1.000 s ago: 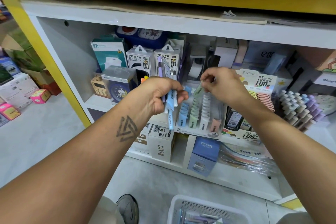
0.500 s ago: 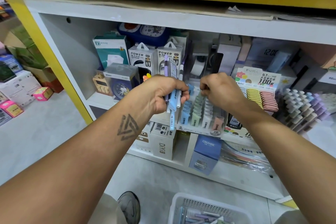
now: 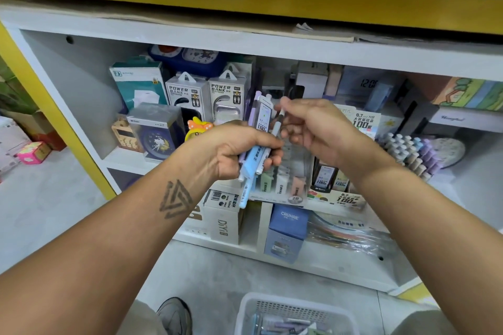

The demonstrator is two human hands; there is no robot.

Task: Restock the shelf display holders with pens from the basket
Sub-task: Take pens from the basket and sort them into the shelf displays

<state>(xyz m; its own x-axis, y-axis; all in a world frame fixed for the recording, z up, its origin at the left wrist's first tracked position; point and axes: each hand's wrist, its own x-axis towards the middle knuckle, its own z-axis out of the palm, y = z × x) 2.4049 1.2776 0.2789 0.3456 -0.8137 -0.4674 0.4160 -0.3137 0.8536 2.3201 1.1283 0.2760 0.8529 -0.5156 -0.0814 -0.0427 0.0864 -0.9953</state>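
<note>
My left hand [image 3: 234,152] grips a bunch of pens [image 3: 251,163], blue, white and purple, held upright in front of the shelf. My right hand [image 3: 318,128] pinches the top of one grey-white pen [image 3: 277,128] that stands in that bunch. Behind both hands a clear display holder [image 3: 288,185] with rows of pastel pens sits on the shelf, partly hidden. A white basket [image 3: 294,307] with more pens stands on the floor at the bottom edge.
Power bank boxes [image 3: 206,95], clocks [image 3: 155,139] and a teal box fill the shelf's left. A lead refill display [image 3: 362,122] and a rack of pastel markers [image 3: 411,152] stand to the right. Boxes sit on the lower shelf. My shoe [image 3: 174,315] is beside the basket.
My right hand has left the display holder and moved left and up to the bunch, where it now pinches one pen. The left hand has stayed roughly where it was.
</note>
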